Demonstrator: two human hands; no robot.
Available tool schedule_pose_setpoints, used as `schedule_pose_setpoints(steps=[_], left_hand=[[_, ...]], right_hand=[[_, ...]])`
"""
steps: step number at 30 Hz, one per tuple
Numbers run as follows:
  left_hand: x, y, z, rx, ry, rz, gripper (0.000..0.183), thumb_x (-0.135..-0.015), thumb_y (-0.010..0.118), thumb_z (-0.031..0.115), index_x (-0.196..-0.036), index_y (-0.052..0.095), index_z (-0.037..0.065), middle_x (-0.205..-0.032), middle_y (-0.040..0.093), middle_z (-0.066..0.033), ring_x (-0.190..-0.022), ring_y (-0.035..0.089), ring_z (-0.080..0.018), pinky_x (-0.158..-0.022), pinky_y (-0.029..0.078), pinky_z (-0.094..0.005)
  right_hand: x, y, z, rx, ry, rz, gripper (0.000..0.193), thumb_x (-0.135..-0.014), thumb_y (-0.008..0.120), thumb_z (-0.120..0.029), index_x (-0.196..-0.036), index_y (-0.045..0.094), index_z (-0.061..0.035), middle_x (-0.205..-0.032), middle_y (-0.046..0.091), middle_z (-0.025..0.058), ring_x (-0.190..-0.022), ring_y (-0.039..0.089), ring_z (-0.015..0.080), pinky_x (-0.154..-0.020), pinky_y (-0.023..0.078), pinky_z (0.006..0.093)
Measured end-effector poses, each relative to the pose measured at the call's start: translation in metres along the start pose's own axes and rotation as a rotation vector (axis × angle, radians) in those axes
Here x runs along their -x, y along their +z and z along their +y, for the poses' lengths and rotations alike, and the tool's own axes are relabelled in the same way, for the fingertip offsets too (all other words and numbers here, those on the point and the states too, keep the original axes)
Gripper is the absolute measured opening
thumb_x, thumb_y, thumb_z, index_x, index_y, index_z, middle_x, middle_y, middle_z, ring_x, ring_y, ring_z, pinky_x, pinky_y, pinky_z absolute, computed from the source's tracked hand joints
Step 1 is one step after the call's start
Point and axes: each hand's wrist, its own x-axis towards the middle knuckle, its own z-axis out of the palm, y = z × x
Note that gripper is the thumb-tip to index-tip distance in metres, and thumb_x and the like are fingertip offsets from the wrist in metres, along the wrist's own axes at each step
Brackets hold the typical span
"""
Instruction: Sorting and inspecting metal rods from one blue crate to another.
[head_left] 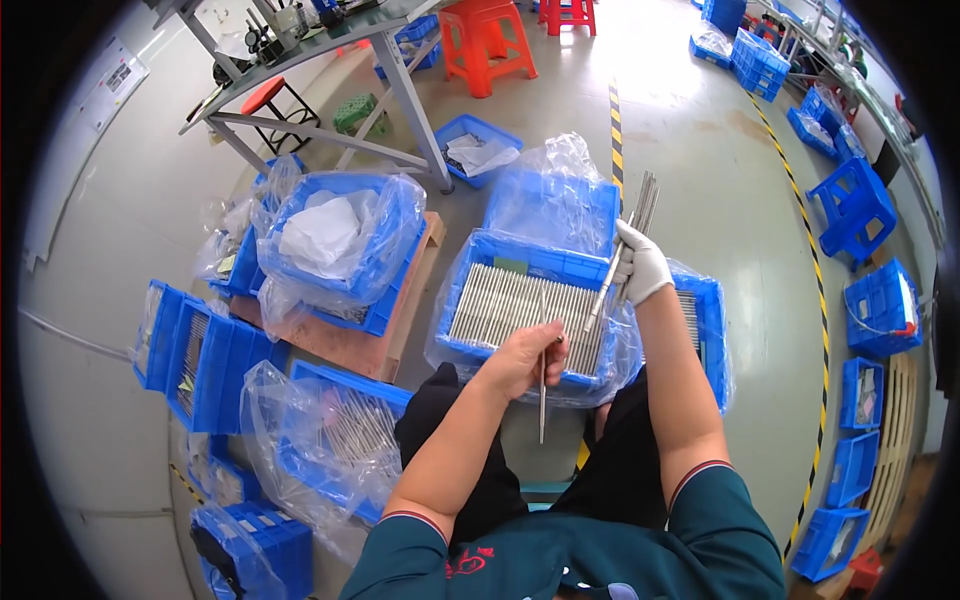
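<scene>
My bare left hand [528,358] is closed around one thin metal rod [543,400], which stands nearly in line with my view. My right hand [643,266], in a white glove, grips a bundle of metal rods [646,205]; one of them slants down toward the bin. Below both hands a blue bin [520,258] lined with clear plastic holds a row of similar rods [510,300] laid side by side. Partly behind my right forearm sits another blue bin [712,335] with rods in it.
At the left, a blue bin with white paper [325,235] is stacked on a wooden pallet [385,345]. A plastic-wrapped bin of loose rods [355,425] lies beside my left knee. A workbench leg [412,105] stands beyond. Striped floor tape [805,230] runs along the right.
</scene>
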Motion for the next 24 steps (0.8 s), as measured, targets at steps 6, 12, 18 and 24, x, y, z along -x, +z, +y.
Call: schedule_pose_setpoints(steps=[6,12,18,24], left_hand=[[-0.014,-0.010,0.008,0.178,0.159,-0.156,0.040,-0.094,0.047,0.037,-0.078,0.060,0.003,-0.111,0.058,-0.0217,-0.106,0.057,-0.0355,-0.088,0.049,-0.0465],[-0.008,-0.011,0.000,0.109,0.078,-0.121,0.040,-0.092,0.050,0.041,-0.080,0.059,0.004,-0.095,0.058,-0.0101,-0.067,0.052,-0.0151,-0.061,0.044,-0.0308],[-0.009,-0.016,0.004,-0.032,0.280,0.196,0.033,-0.090,0.057,0.038,-0.080,0.057,0.006,-0.070,0.051,-0.0010,-0.060,0.051,-0.0134,-0.056,0.044,-0.0298],[-0.013,-0.039,0.023,0.242,0.543,0.435,0.037,-0.089,0.056,0.041,-0.083,0.056,0.004,-0.065,0.053,-0.0018,-0.059,0.054,-0.0128,-0.058,0.050,-0.0287]], right_hand=[[0.038,0.037,0.036,0.486,0.063,-0.117,0.024,-0.079,0.069,-0.028,-0.075,0.057,-0.0077,-0.057,0.046,-0.0039,-0.044,0.040,0.0051,-0.040,0.027,0.0215],[0.048,0.065,0.046,0.923,0.133,-0.259,0.024,-0.084,0.064,-0.029,-0.088,0.061,-0.0057,-0.057,0.056,-0.0003,-0.044,0.050,0.0055,-0.038,0.036,0.0207],[0.047,0.062,0.054,1.162,-0.222,-0.040,0.040,-0.085,0.057,-0.039,-0.089,0.060,0.0015,-0.064,0.059,0.0101,-0.057,0.058,0.0161,-0.059,0.046,0.0311],[0.074,0.066,0.043,0.915,0.014,-0.113,0.024,-0.087,0.056,-0.028,-0.086,0.056,-0.0041,-0.060,0.056,0.0027,-0.046,0.046,0.0072,-0.043,0.034,0.0224]])
